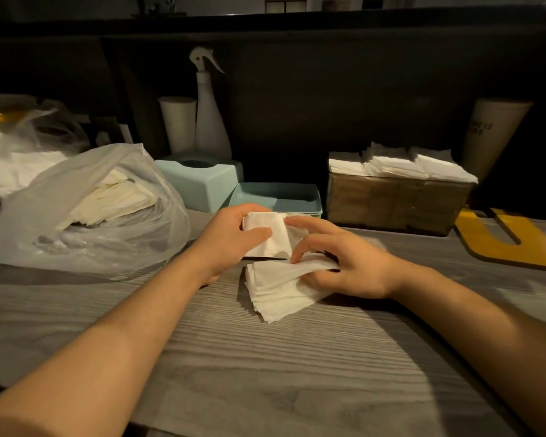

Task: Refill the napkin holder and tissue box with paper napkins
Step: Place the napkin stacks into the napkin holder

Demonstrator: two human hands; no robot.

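So the left hand (234, 234) grips a folded napkin (271, 234) while the right hand (338, 263) pinches the stack (278, 291) on the desk (265, 373), probably peeling sheets apart for the open tissue box (275, 197).

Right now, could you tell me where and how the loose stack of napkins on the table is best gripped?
Probably by its near corner, from the near side. The napkin stack lies flat and fanned, its near corner pointing toward the person and bare, so a thumb on top and fingers slid beneath could pinch all layers. The right hand already covers its far right edge, and the left hand holds a folded napkin.
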